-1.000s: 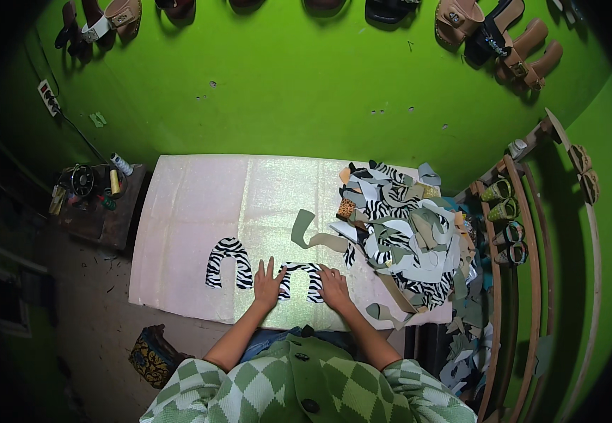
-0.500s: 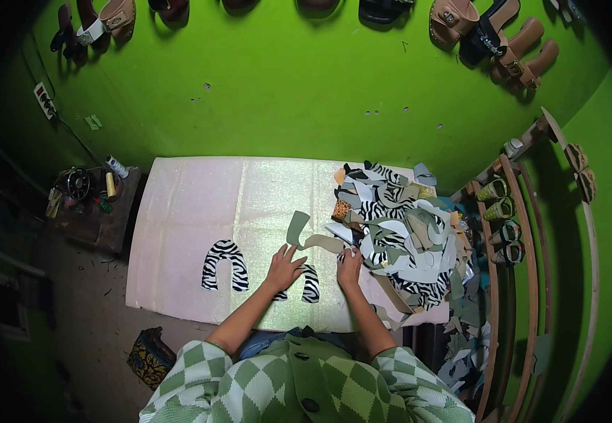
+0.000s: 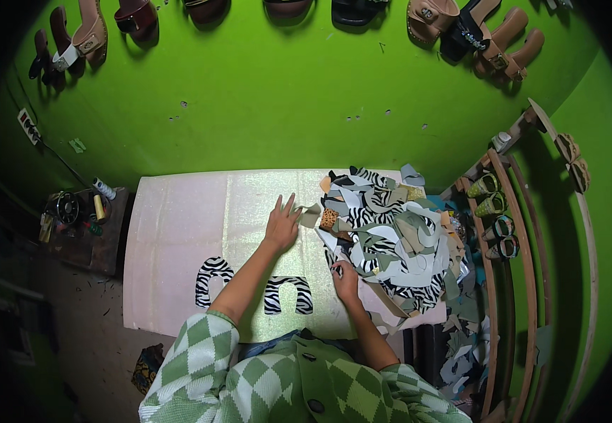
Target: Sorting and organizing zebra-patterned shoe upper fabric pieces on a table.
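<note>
My left hand [image 3: 283,224] reaches over the pale, shimmery table sheet with its fingers stretched out and apart. Its fingertips lie beside an olive-grey scrap [image 3: 310,216] at the left edge of the scrap pile. Closer to me, my right hand [image 3: 346,280] is closed in a pinch on a narrow zebra-print scrap [image 3: 330,258] by the pile's near left side. Two zebra-print arch-shaped pieces lie on the sheet. The left arch [image 3: 213,270] is partly hidden by my left forearm; the other arch [image 3: 288,285] lies between my forearms, fully visible.
A heap of cut scraps [image 3: 408,240] covers the table's right side. Beyond it stands a wooden rack [image 3: 524,296] with sandals [image 3: 493,204]. A small dark side table [image 3: 98,243] with thread spools is at left. More sandals hang on the green wall [image 3: 271,106].
My left hand has moved away from me, off the second arch, which is now uncovered. Loose grey-green scraps from mid-table have shifted toward the pile. My head view has shifted slightly.
</note>
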A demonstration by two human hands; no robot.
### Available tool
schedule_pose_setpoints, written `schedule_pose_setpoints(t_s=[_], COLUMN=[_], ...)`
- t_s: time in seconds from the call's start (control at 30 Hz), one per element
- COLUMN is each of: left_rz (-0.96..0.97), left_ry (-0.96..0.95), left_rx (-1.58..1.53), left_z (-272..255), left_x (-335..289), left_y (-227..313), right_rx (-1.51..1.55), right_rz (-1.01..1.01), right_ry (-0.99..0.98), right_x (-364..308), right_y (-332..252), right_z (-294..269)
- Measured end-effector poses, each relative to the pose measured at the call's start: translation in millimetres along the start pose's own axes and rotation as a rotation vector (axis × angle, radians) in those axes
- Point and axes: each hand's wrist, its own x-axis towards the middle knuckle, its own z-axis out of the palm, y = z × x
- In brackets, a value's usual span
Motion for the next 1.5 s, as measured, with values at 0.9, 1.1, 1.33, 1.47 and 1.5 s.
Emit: schedule_pose_setpoints(t_s=[0.9, 1.1, 1.33, 1.47, 1.5], left_rz=[-0.699, -0.605, -0.59, -0.615, -0.616], left_ry=[-0.116, -0.064, 0.004, 0.016, 0.016], left_rx=[-1.143, -0.898, -0.701, -0.696, -0.696], left_z=[40.4, 47.4, 40.1, 36.1, 34.9], left_x=[-172.5, -170.0, -164.3, -162.2, -161.9], left_y=[-29.4, -21.0, -9.4, -6.3, -6.4], right_rx=[0.21, 0.206, 0.029, 0.069, 0.068], right_rz=[0.107, 0.183, 0.138, 0.233, 0.233], right_ry=[-0.603, -0.463, -0.269, -0.26, -0.26], right_x=[8.3, -0.3, -4.5, -4.9, -4.6], right_y=[-6.6, 5.5, -7.2, -9.4, -10.6], right_z=[70.1, 72.6, 74.0, 73.2, 73.6])
